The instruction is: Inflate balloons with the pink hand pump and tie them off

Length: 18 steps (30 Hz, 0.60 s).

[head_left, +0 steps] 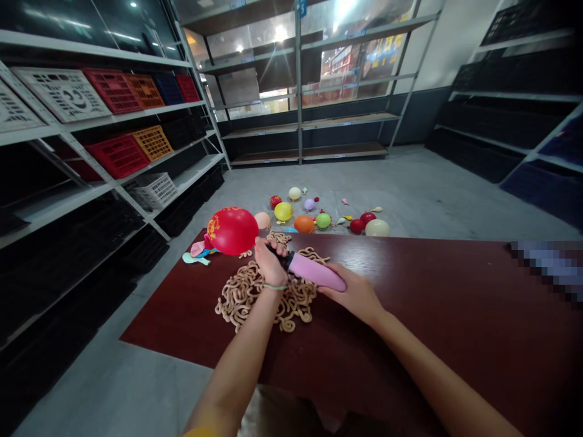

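Note:
A red balloon with yellow print is inflated on the black nozzle of a pink hand pump. My left hand is closed around the balloon's neck at the nozzle. At the pump's rear end, my right hand grips the pink barrel. Both hands hover over a dark red table, above a tangled heap of beige curly strips.
Flat uninflated balloons lie at the table's far left edge. Several inflated balloons in mixed colours are scattered on the grey floor beyond the table. Metal shelves with plastic crates line the left side; dark shelving stands right and behind.

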Available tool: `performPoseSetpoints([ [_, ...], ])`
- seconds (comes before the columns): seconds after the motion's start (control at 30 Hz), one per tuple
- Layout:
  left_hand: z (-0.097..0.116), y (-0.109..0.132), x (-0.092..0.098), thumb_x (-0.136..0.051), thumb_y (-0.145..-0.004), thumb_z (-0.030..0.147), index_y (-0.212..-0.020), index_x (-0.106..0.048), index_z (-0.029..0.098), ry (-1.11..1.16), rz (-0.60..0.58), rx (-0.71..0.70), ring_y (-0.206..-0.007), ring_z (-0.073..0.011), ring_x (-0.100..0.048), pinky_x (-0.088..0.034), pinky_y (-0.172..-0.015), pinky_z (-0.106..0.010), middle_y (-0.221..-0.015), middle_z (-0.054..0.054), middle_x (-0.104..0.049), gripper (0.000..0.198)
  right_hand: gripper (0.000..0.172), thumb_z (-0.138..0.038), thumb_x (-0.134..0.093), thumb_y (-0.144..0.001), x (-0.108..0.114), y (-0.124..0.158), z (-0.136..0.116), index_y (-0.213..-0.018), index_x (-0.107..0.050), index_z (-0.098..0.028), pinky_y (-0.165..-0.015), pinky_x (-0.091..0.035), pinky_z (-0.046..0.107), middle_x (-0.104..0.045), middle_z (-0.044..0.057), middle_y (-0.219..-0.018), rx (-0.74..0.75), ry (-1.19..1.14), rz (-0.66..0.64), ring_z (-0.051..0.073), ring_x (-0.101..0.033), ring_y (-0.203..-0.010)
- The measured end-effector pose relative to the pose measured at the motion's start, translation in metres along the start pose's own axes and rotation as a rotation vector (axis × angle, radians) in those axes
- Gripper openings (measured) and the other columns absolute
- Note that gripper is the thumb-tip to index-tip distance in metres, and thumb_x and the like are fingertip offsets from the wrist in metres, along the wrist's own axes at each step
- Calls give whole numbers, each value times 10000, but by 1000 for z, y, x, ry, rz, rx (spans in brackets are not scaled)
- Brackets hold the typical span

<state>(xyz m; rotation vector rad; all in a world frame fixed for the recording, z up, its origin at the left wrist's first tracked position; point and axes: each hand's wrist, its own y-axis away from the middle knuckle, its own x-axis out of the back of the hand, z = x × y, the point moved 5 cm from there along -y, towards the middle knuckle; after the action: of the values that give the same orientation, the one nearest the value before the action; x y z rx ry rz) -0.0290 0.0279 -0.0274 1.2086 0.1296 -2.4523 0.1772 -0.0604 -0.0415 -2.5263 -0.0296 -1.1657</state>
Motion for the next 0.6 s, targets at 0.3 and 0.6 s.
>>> performPoseSetpoints([
  [0.3,21,-11,4,-517,-941,465,-781,-362,225,-3,37,-86,-416,-69,-385,-314,-443,-199,-568,76,-373,328,483,-465,-798,-659,30,-10,64,-1031,-595,-233,-674,-541,323,-695,6,-899,-182,-347,0,189,-657,-746],
  [0.6,20,-14,17,-467,-957,411,-804,-338,230,11,184,-146,-436,-67,-387,-329,-456,-193,-606,75,-371,270,397,-604,-622,-788,18,-2,62,-900,-465,-256,-276,-204,160,-437,-113,-528,-562,-908,371,61,-332,-337],
])
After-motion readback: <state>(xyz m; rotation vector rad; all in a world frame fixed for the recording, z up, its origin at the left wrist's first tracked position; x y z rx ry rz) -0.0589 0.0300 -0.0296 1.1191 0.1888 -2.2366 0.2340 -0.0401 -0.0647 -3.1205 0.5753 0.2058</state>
